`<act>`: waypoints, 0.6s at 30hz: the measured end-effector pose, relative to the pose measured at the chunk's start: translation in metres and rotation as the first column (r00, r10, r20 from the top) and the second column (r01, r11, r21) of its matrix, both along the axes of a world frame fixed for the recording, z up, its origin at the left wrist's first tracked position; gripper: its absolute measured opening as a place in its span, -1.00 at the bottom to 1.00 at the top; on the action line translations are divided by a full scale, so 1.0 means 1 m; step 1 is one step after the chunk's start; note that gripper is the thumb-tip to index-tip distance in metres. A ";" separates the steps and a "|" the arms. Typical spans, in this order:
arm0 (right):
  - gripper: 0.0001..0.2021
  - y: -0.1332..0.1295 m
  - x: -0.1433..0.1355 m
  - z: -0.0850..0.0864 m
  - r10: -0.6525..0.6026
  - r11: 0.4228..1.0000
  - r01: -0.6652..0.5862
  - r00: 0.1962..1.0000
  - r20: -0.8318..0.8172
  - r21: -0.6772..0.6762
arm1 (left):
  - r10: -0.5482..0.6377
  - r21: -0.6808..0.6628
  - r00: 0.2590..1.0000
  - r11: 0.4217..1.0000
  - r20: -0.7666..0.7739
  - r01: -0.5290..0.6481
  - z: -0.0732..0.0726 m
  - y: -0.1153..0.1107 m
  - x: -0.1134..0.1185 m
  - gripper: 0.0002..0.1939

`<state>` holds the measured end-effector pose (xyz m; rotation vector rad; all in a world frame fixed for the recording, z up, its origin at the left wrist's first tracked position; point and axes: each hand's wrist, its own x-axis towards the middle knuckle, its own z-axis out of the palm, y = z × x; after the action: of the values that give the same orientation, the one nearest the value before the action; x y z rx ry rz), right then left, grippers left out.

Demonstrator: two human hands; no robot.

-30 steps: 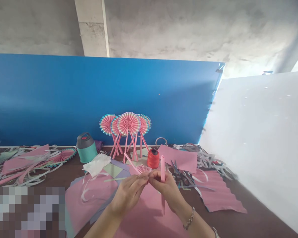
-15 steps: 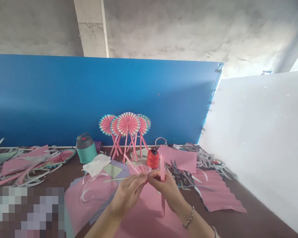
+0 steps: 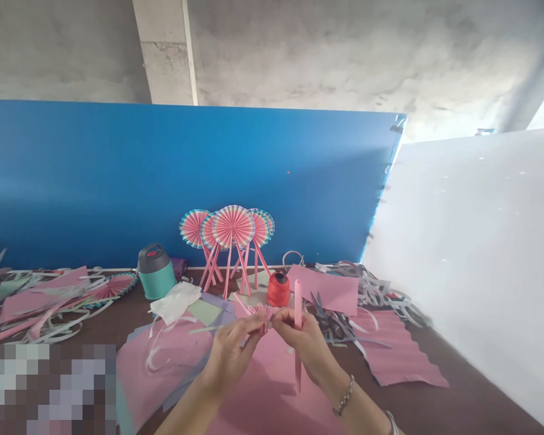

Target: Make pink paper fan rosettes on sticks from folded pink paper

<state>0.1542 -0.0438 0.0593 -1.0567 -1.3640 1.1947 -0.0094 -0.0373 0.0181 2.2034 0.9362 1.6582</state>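
My left hand [image 3: 236,345] pinches the near edge of a small pleated pink paper fan [image 3: 259,309], just left of the middle. Close beside it, my right hand [image 3: 299,335] has its fingertips closed at the fan's right side. A pink paper stick [image 3: 298,362] stands upright against the right hand's fingers, its top above the knuckles. Another thin pink stick slants up and left from the fan. Under both hands lies a large pink sheet [image 3: 272,399]. Right behind the fingers is a red thread spool [image 3: 278,291].
Several finished round fans [image 3: 234,226] on crossed sticks lean against the blue partition [image 3: 118,175]. A teal container [image 3: 157,275] and white tissue [image 3: 176,302] are at left. Scissors [image 3: 320,308], paper strips and a creased pink sheet [image 3: 401,350] lie at right.
My left fingers have shifted slightly on the fan and spread a little from the palm. The fan and its slanting stick have tilted lower. The upright stick has barely moved.
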 end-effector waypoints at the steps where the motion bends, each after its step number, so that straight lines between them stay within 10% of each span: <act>1: -0.80 0.002 0.002 0.000 -0.014 1.000 0.014 1.000 0.004 0.005 | 0.015 -0.056 0.998 0.998 0.057 -0.012 0.001 0.000 -0.001 -0.73; 7: -0.76 0.028 0.027 -0.008 -0.234 0.972 0.235 0.971 0.044 -0.018 | 0.036 -0.357 0.856 0.917 0.516 0.177 0.019 0.002 -0.008 -0.84; 13: -0.70 0.045 0.047 -0.012 -0.372 0.923 0.360 0.925 -0.079 -0.137 | 0.019 -0.310 0.577 0.857 0.817 0.411 0.032 0.012 -0.023 -0.77; 18: -0.54 0.040 0.040 -0.008 -0.267 0.957 0.264 0.964 -0.005 -0.117 | -0.012 -0.181 0.260 0.688 0.966 0.703 0.029 0.018 -0.035 -0.71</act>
<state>0.1940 -0.0037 0.0512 -1.2624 -1.1062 1.0897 -0.0447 -0.0188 0.0467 0.6327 0.3687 1.6129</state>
